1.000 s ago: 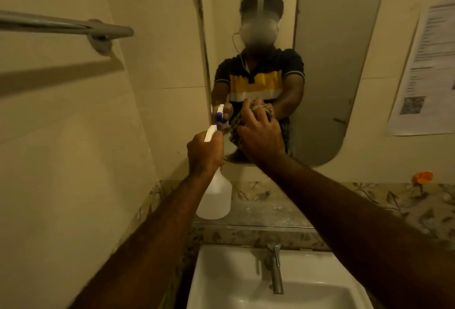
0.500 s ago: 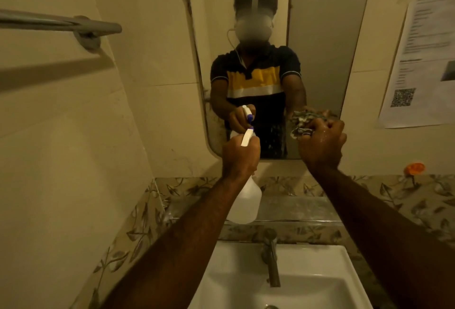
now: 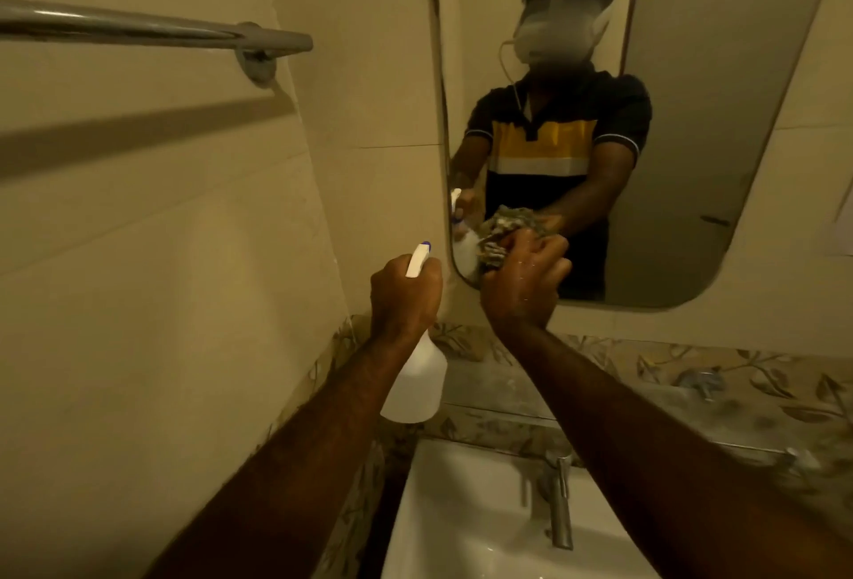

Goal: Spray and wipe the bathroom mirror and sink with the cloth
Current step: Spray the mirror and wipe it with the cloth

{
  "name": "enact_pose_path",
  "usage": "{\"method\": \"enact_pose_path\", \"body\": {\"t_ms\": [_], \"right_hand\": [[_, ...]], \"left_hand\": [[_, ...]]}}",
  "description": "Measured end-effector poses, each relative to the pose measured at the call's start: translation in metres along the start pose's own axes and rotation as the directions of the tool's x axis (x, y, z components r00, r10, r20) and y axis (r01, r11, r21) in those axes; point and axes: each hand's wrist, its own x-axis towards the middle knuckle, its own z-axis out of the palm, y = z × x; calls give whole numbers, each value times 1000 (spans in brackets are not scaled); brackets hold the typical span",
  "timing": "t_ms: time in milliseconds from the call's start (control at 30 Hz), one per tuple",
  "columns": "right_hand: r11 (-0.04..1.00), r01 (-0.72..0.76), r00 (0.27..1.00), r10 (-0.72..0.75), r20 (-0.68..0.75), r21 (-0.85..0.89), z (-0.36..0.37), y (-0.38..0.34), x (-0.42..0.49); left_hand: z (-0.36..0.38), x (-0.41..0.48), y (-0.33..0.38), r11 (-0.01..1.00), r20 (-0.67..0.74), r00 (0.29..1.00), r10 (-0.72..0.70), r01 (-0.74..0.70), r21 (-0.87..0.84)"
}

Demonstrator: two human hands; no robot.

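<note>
My right hand (image 3: 524, 283) presses a bunched patterned cloth (image 3: 494, 251) against the lower left corner of the wall mirror (image 3: 701, 117). My left hand (image 3: 404, 297) grips the neck of a white spray bottle (image 3: 415, 382), nozzle tipped with blue and pointing up toward the mirror's left edge. The bottle hangs over the counter, left of the cloth. The white sink (image 3: 457, 514) sits below, between my forearms. The mirror reflects a person in a dark and yellow shirt with both hands.
A chrome tap (image 3: 558, 500) rises at the sink's back edge. A leaf-patterned ledge (image 3: 692, 384) runs under the mirror. A metal towel rail (image 3: 152, 31) juts from the left wall at head height. A blurred metal object lies on the ledge at right.
My right hand with the cloth swept from the mirror's right lower part back to its lower left corner. The view shifted left, and the spray bottle stayed gripped in my left hand.
</note>
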Motion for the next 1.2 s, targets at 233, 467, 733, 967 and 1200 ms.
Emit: {"method": "enact_pose_path", "body": {"t_ms": [233, 467, 733, 967, 1200], "right_hand": [[739, 598, 801, -540, 259, -310, 15, 12, -9], [660, 637, 771, -544, 331, -398, -13, 75, 1], [811, 407, 914, -365, 180, -421, -67, 145, 34], [999, -34, 998, 34, -43, 6, -66, 166, 44], [776, -415, 909, 378, 176, 474, -16, 94, 18]], "left_hand": [[-6, -1, -18, 998, -44, 997, -59, 59, 10], [37, -24, -16, 999, 61, 997, -47, 47, 2], [82, -52, 5, 996, 176, 983, -48, 60, -59], [80, -55, 9, 997, 188, 982, -17, 31, -71], [36, -35, -5, 999, 117, 992, -42, 44, -8]]}}
